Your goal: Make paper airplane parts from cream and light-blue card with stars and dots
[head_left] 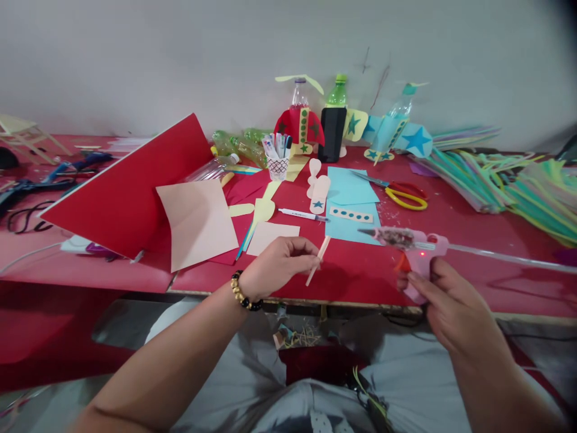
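My left hand (288,264), with a beaded bracelet at the wrist, pinches a narrow pale strip (318,261) just above the table's front edge. My right hand (451,294) is wrapped round the grip of a pink hot glue gun (421,255). Its dark nozzle points left and its red light is lit. A long clear glue stick (509,255) sticks out of the back. Between the hands, farther in, lie blue paper sheets (354,225) with a dotted strip (350,214) on top. A white pen (303,214) rests beside them.
Bottle planes in red (299,126) and blue (392,132) stand at the back, near a pen cup (277,165). Scissors (401,193) lie right of centre. Colourful strips (487,180) pile at right. A large red board (135,192) leans at left behind a beige sheet (198,222).
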Motion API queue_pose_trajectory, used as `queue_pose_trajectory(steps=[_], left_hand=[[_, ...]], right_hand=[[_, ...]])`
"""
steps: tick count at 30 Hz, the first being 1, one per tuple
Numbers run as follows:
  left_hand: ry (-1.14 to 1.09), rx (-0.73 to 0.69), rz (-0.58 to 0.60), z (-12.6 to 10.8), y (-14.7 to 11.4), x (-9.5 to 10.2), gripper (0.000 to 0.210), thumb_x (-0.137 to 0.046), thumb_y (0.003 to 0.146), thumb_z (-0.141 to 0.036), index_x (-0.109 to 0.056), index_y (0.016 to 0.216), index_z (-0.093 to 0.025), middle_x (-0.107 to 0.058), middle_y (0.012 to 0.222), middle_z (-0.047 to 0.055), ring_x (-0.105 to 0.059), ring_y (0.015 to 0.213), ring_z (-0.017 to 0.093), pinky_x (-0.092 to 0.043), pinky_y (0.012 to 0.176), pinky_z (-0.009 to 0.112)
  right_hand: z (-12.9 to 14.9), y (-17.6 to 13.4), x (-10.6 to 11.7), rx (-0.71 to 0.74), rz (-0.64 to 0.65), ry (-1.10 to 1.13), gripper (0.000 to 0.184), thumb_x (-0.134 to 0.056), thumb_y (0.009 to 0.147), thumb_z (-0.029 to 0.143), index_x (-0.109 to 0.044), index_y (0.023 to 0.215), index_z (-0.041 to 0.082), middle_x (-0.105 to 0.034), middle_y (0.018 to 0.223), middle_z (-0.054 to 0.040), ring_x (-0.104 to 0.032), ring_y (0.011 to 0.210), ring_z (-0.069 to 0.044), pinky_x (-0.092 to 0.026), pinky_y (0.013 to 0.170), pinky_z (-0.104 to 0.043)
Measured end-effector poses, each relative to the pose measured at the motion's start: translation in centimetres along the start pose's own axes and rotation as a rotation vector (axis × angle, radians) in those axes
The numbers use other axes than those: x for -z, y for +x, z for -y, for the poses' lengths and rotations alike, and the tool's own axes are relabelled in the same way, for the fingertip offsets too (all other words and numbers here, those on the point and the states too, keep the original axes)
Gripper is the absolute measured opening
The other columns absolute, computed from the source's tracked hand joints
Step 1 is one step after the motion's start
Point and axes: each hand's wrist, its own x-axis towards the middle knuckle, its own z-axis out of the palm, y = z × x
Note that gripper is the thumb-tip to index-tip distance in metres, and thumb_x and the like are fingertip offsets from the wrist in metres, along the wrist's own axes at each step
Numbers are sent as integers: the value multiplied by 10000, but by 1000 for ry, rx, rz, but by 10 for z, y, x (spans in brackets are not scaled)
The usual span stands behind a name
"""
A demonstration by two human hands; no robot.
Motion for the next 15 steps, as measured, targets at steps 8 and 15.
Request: queue_pose_trajectory(steps=[8,15], left_hand=[[-266,-109,160,5,-1,-43,115,-697,763,-261,-683,796,-152,-610,1118,94,-599,976,188,-474,796,291],[-504,-33,111,15,3,-46,212,-724,751,-307,-622,788,-124,-605,669,-1,-558,600,80,-463,631,222]], right_hand=[[-6,-25,-70,137,207,35,427,-599,832,308,-456,1229,246,-662,1073,-76,-656,870,-201,-541,724,-317],[1,-41,-55,335,370,-480,380,-575,853,268,-489,1220,217,-678,1083,-91,-668,928,-229,-540,778,-344]])
